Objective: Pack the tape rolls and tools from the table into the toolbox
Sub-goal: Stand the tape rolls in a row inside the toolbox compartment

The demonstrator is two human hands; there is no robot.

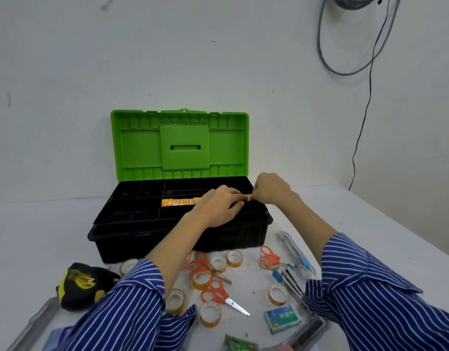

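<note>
Black plastic toolbox (132, 234) with bright green lid (179, 144) raised upright, used here as the landmark; both hands over its top tray, toward the right end; small amber roll of clear tape (248, 197) caught between them, right hand (270, 190) curled and pinching it, left hand (219, 206) with fingers bent onto its near side; roll's opening hard to read, too small to tell its axis for certain; directly left of the hands, a row of yellow-and-red printed rolls (179, 202) lying end to end in a middle tray compartment, long axis running left to right along the box; probable next move a short drop leftward and down onto the end of that row, left hand nearer to it; in front of the toolbox on the white table (370, 211), more amber tape rolls (234, 258), orange-handled scissors (214, 290), a yellow-and-black tape measure (81, 285) to the front left, a green staple box (281, 317) to the front right; most of the packing seemingly undone.
</note>
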